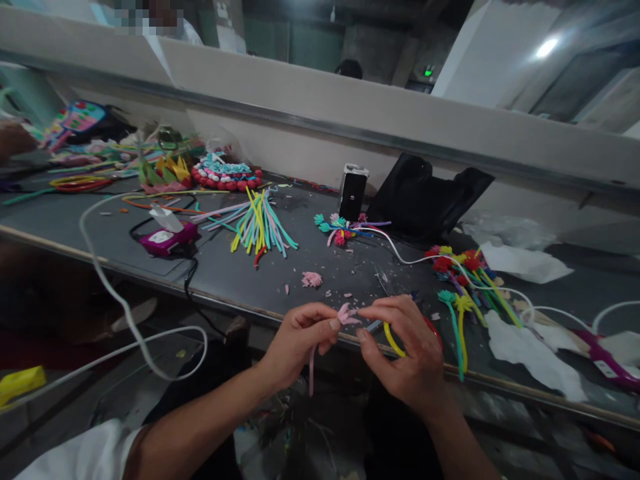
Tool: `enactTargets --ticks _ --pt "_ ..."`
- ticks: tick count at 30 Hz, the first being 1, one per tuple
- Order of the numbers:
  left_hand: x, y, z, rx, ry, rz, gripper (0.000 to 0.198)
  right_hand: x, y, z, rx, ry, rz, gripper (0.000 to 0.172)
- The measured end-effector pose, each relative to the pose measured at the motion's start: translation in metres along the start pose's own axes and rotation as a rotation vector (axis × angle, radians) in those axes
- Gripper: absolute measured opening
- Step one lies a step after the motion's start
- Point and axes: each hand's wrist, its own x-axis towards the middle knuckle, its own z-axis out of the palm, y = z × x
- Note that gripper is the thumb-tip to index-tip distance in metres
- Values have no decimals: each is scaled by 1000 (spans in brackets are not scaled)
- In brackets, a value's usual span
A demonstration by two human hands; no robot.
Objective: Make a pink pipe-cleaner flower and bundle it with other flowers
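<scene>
Your left hand [305,333] pinches a pale pink fuzzy stem with short splayed petals at its top [346,315] between thumb and fingers, its tail hanging below your palm near the table's edge. Your right hand [407,350] faces it, thumb and fingers parted, nothing visibly pinched at the tips; you may be just touching a petal, but I cannot tell. A curved yellow loop [391,337] shows behind that hand, and whether you hold it is unclear.

You look to be shaping the petals; the next move would call for a steady left pinch and light right fingertips spreading them evenly.

Beyond, on the dark grey tabletop [273,283], lie a small heap of pink fuzz [312,279] and a fanned bundle of multicoloured fuzzy stems [265,223]. A black-faced silver box [354,195] bears small white characters, too small to read. The distant green lit sign [429,71] is equally illegible.
</scene>
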Motion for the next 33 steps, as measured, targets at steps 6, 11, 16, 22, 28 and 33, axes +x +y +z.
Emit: enactTargets --ticks 6,11,16,22,28,33 --pt "0 0 2 -30 39 13 15 -3 1 5 8 35 22 25" --pt "1 0 4 -70 67 20 15 -7 -1 16 53 26 157 24" --pt "4 -1 8 -155 76 1 14 -10 0 21 56 82 320 19" --pt "7 -4 11 -180 82 -41 18 -14 5 25 151 29 469 19" --pt "10 -9 13 -128 73 -30 20 -18 7 25 223 19 555 19" --pt "11 -15 12 32 47 -31 24 -18 8 26 341 -7 643 26"
